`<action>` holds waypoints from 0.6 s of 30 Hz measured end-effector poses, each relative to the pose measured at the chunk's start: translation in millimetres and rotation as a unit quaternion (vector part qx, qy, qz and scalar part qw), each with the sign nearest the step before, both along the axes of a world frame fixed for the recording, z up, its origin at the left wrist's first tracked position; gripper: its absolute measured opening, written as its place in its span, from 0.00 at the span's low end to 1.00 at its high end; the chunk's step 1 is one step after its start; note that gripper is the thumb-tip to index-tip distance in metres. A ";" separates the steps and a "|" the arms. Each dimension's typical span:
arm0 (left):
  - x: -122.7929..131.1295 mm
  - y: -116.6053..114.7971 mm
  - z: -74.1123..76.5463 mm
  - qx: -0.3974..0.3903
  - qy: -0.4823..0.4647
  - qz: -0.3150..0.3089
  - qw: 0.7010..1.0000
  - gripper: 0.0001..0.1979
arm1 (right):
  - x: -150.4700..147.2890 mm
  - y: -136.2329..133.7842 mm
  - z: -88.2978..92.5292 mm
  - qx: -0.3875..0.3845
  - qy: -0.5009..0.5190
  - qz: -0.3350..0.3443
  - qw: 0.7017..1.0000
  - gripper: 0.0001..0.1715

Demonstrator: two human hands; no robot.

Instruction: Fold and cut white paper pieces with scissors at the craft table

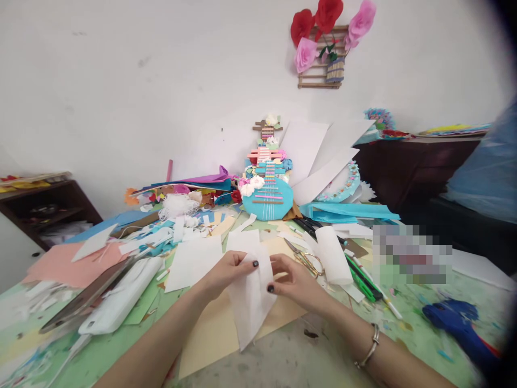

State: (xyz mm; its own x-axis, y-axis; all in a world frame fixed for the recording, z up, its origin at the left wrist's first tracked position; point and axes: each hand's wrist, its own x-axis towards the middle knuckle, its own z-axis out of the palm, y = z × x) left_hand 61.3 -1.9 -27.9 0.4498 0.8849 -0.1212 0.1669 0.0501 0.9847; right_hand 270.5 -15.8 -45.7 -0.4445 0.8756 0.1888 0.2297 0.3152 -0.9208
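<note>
My left hand (pixel 232 272) pinches a folded piece of thin white paper (pixel 251 307) near its top, thumb on the front face. The paper hangs down to a point. At the paper's right edge, my right hand (pixel 297 283) curls its fingers behind it, and the thumb lies against the front. Below both hands a cream paper sheet (pixel 205 345) lies on the table. Just to the right are scissors (pixel 309 261) with gold-coloured handles and a white paper roll (pixel 334 256). White sheets (pixel 194 258) lie to the left.
A white power strip (pixel 121 296) and paper scraps lie left. Green cutters (pixel 361 280) and a blue glue gun (pixel 460 320) are on the right. A turquoise paper instrument model (pixel 269 199) stands at the back. Paper flowers (pixel 329 16) hang on the wall.
</note>
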 end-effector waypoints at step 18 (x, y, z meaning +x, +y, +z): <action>-20.6 17.0 0.9 0.063 0.157 0.096 0.981 0.16 | 35.3 20.2 16.3 0.081 -0.306 -0.281 0.906 0.09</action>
